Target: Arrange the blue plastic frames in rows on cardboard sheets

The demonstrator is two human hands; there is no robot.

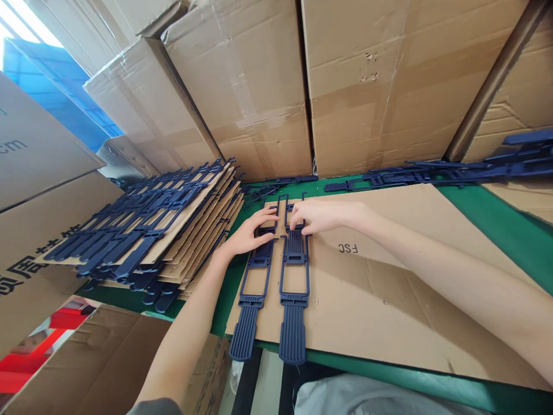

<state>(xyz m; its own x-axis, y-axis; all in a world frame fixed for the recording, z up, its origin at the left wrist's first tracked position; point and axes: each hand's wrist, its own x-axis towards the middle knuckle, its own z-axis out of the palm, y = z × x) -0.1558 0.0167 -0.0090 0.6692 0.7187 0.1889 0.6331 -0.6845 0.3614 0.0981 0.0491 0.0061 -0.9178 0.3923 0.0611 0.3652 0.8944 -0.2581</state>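
- Well left of your left fingers stands one stack of cardboard sheets; the navy pieces on it overlap too much to count.
- Your one left hand reaches forward from the lower left, palm down, thumb set apart from the fingers. They are at the far left frame; you cannot tell from here whether they grip it.
- Below your fingers, nearer your body, lie two more navy frames, the near left frame and the near right frame, making four in two columns; both tongues overhang the desk edge.
- Your one right hand comes in from the right, forearm slanting across, fingers bent down at the far right frame. Their grip cannot be told either.
- Under both hands and on to the right lies one cardboard sheet, marked "FSC" upside down.
- Beyond your right fingers, to the right, lies a pile of loose navy pieces, uncountable.
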